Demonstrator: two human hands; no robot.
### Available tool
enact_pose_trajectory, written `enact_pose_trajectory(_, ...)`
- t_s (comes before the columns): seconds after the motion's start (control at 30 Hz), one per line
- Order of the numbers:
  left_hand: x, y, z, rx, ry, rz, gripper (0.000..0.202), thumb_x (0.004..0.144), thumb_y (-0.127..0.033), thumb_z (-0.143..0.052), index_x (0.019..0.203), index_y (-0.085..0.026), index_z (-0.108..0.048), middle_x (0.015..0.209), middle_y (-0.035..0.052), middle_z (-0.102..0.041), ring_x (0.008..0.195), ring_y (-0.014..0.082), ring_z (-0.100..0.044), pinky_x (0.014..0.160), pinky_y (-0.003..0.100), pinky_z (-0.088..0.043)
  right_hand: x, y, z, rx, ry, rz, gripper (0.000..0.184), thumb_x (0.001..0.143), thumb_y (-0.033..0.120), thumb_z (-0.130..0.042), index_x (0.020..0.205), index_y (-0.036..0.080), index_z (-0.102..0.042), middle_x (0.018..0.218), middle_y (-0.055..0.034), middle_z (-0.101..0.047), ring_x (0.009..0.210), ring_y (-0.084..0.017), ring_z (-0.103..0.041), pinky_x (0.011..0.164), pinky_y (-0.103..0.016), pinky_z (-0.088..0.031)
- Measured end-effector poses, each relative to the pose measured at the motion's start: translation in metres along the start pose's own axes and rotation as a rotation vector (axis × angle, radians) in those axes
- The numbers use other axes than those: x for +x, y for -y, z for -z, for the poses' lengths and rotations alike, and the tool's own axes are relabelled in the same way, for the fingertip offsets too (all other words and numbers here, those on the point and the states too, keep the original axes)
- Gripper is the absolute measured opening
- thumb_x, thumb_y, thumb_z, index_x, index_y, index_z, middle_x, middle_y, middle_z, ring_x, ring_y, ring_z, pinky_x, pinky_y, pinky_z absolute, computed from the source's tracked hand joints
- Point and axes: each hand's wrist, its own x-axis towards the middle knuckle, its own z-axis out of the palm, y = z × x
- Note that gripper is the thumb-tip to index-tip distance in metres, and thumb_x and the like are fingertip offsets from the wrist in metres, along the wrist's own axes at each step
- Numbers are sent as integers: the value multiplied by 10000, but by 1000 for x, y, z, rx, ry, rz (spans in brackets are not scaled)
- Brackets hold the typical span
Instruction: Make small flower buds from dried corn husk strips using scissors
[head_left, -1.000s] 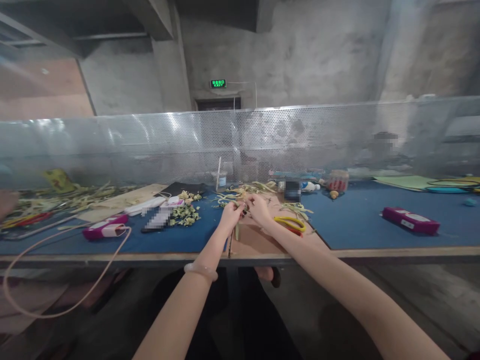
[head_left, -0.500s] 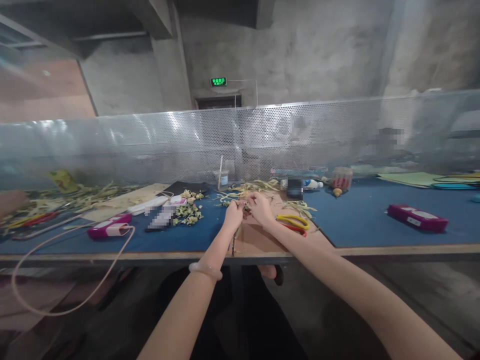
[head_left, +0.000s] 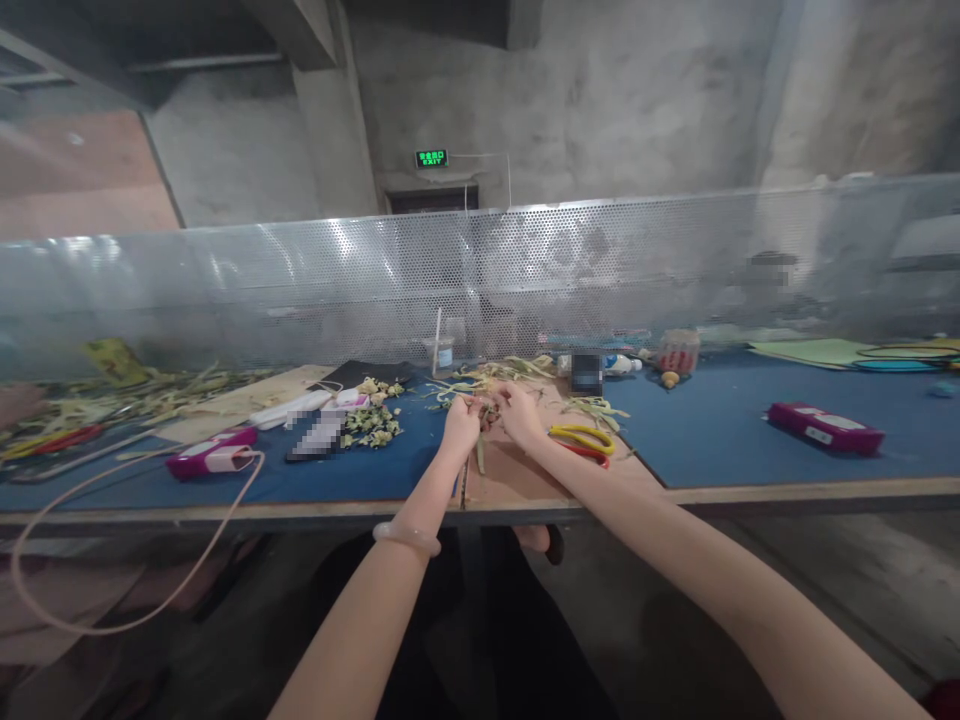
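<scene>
My left hand (head_left: 463, 422) and my right hand (head_left: 517, 411) are close together over a brown board (head_left: 540, 477) on the table. Both have their fingers closed in a pinch around a small piece, mostly hidden between the fingertips. Below the left hand a pale green leaf-like strip (head_left: 481, 455) hangs down. Scissors with yellow and red handles (head_left: 585, 440) lie beside my right wrist. Loose pale green strips (head_left: 529, 367) are scattered just beyond the hands. A pile of small, knotted green and cream pieces (head_left: 373, 425) sits left of my left hand.
On the left lie a phone (head_left: 319, 438), a purple box (head_left: 212, 454) with a looping cable and more strips (head_left: 180, 388). A cup with a straw (head_left: 441, 354), a bottle (head_left: 622, 366) and a jar (head_left: 679, 352) stand along the perforated metal screen (head_left: 375, 280). Another purple box (head_left: 825, 428) lies right.
The view has shifted slightly. My hands stay together with fingers pinched, and the pale strip below the left hand shows more plainly now.
</scene>
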Motion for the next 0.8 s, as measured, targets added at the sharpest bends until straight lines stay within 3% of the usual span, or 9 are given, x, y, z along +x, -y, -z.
enact_pose_trajectory(0.13, -3, -4, -2, 34, 44, 8, 135, 785, -234, -555, 722, -179, -449, 480, -45, -508, 376, 88, -438, 441, 204, -343, 0, 0, 2, -11, -15, 6, 142, 784, 222, -436, 687, 199, -537, 625, -10, -576, 587, -154, -499, 569, -236, -344)
enact_pose_trajectory(0.8, -14, -23, -7, -7, 101, 88, 146, 746, -261, -598, 785, -167, -493, 504, -60, -463, 421, 72, -421, 449, 179, -321, -1, 1, 4, -3, -121, 43, 141, 805, 219, -412, 756, 206, -543, 726, -25, -607, 684, -164, -534, 644, -245, -367)
